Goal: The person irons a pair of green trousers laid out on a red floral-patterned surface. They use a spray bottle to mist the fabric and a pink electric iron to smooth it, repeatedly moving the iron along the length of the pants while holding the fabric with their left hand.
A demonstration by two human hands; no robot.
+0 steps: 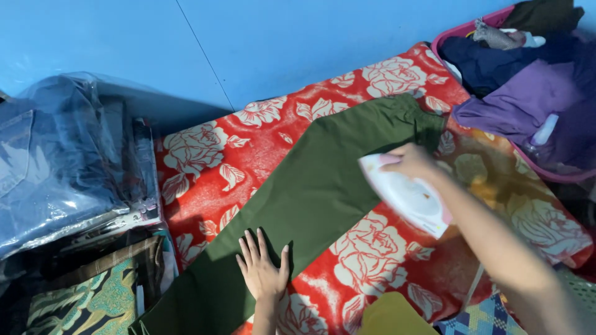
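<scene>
Clear plastic bag of jeans (56, 161) sits off the blanket's (205, 167) left edge. My left hand (264, 270) lies flat, fingers spread, on the green trousers (323, 186); my right hand (413, 162) grips the white iron (406, 195) on them.

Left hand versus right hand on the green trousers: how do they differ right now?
The left hand lies flat, fingers spread, empty; the right hand is closed around the white iron. The left hand presses the green trousers near their lower part; the right hand is higher up, toward the waist. Both work over the trousers.

Olive-green trousers (310, 192) on red blanket (211, 167) (pale rose print), white-and-pink iron (406, 195)
</scene>
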